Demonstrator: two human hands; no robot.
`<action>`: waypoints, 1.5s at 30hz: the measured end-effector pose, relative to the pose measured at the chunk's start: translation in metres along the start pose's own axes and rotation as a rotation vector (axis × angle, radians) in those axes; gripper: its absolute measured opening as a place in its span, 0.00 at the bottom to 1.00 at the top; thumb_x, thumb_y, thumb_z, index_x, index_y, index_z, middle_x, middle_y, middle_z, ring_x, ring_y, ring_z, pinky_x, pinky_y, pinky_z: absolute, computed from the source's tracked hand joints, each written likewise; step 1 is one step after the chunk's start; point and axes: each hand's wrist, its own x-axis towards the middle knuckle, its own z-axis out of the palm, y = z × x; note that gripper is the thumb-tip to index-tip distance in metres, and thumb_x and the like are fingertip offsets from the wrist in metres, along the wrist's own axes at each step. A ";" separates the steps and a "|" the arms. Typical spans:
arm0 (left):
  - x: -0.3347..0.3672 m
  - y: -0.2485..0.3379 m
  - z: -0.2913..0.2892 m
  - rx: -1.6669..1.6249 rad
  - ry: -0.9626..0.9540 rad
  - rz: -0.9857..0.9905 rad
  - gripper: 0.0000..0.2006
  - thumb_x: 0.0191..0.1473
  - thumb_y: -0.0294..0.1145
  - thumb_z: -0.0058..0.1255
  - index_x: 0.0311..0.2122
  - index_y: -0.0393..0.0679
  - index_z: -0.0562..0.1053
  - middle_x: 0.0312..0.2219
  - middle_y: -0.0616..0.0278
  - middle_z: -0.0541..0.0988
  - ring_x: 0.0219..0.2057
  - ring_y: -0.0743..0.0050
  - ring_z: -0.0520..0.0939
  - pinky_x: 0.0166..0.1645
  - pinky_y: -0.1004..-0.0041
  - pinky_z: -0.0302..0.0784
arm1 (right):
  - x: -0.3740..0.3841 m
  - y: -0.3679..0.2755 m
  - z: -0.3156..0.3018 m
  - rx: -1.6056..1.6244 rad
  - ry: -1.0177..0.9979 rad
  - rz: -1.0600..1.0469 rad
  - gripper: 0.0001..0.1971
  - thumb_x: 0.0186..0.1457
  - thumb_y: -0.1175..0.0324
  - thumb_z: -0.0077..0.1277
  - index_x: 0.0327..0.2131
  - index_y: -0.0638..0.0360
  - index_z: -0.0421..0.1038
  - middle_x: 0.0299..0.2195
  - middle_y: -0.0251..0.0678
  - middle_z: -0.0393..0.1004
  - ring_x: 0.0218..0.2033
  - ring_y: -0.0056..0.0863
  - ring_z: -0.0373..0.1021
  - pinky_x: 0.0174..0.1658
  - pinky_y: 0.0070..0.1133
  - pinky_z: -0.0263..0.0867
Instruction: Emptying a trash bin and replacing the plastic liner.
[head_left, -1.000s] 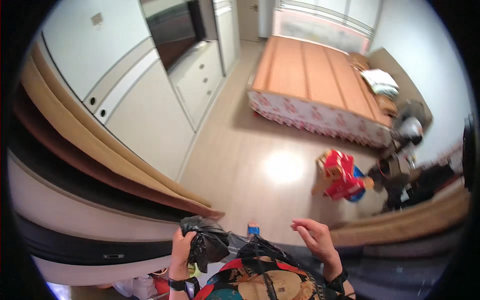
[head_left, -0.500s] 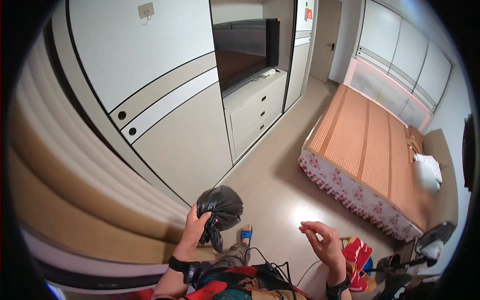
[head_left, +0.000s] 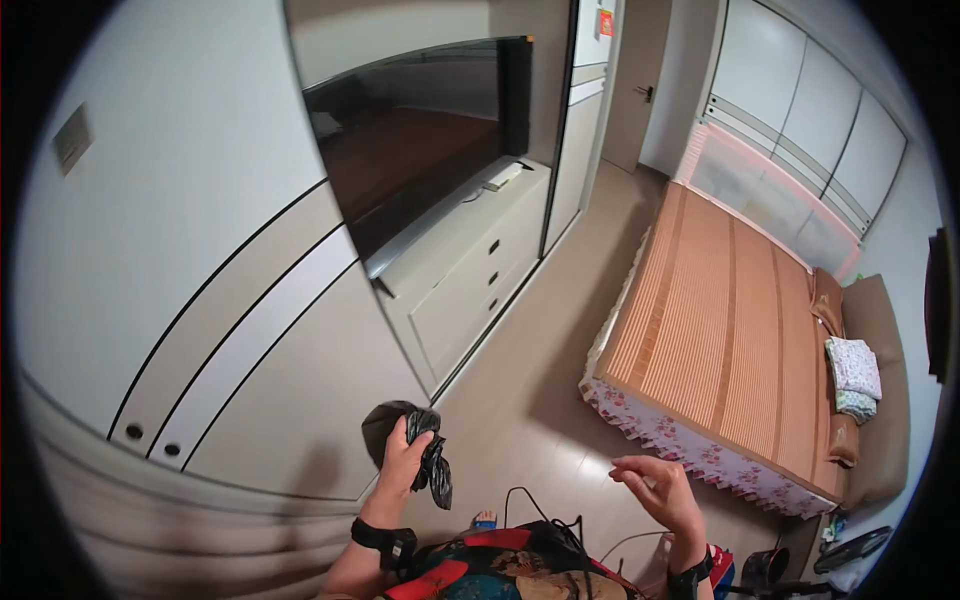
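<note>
My left hand [head_left: 400, 462] is closed round the gathered neck of a black plastic bag [head_left: 382, 424]. The bag's rounded body bulges out beyond my fingers on the left, and its loose, crumpled top dangles on the right. What the bag contains is hidden. At the right, my right hand [head_left: 668, 495] is held in the air over the floor, fingers loosely stretched and pointing left, with nothing in it. Dark straps with small devices sit on both wrists.
A white sliding-door wardrobe [head_left: 290, 430] runs along the left, with a television [head_left: 420, 150] above a drawer unit [head_left: 470, 280]. A bed [head_left: 720, 320] with a brown striped mat and floral skirt fills the right. Dark cables [head_left: 545, 510] loop before my body. A door [head_left: 635, 90] stands far back.
The view has shifted forward along the wardrobe, and the television looks nearer. My left hand still grips the bag, which has swung partly behind the hand. My right hand stays raised.
</note>
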 end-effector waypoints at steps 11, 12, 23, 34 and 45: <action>0.283 0.082 0.196 0.020 -0.307 0.078 0.12 0.53 0.21 0.48 0.44 0.35 0.69 0.34 0.68 0.75 0.34 0.85 0.74 0.42 0.81 0.71 | 0.188 0.224 -0.202 0.715 0.670 0.200 0.15 0.63 0.59 0.44 0.43 0.61 0.70 0.28 0.31 0.74 0.28 0.18 0.71 0.32 0.14 0.67; 0.304 0.090 0.213 0.020 -0.304 0.069 0.12 0.53 0.21 0.48 0.44 0.35 0.69 0.34 0.68 0.75 0.34 0.85 0.74 0.42 0.81 0.71 | 0.204 0.241 -0.215 0.742 0.745 0.256 0.15 0.62 0.59 0.44 0.43 0.60 0.70 0.27 0.29 0.73 0.28 0.18 0.70 0.32 0.13 0.66; 0.562 0.217 0.389 0.324 -0.482 0.189 0.10 0.51 0.23 0.48 0.41 0.37 0.70 0.30 0.69 0.75 0.33 0.85 0.75 0.41 0.80 0.73 | 0.541 0.240 -0.269 0.745 0.264 0.123 0.14 0.64 0.61 0.41 0.42 0.61 0.71 0.27 0.26 0.69 0.30 0.17 0.69 0.36 0.16 0.68; 0.864 0.138 0.599 0.432 -0.709 0.536 0.10 0.45 0.23 0.46 0.36 0.37 0.70 0.27 0.60 0.76 0.30 0.76 0.75 0.36 0.71 0.73 | 0.870 0.289 -0.261 1.116 -0.273 0.327 0.37 0.59 0.37 0.32 0.51 0.65 0.65 0.41 0.38 0.74 0.44 0.29 0.71 0.45 0.24 0.66; 1.022 0.000 0.832 1.023 -1.197 0.869 0.12 0.47 0.30 0.49 0.38 0.38 0.70 0.32 0.49 0.72 0.35 0.46 0.76 0.40 0.54 0.72 | 1.038 0.530 -0.353 1.664 0.286 0.620 0.26 0.63 0.51 0.33 0.53 0.65 0.59 0.55 0.49 0.63 0.57 0.45 0.59 0.62 0.39 0.50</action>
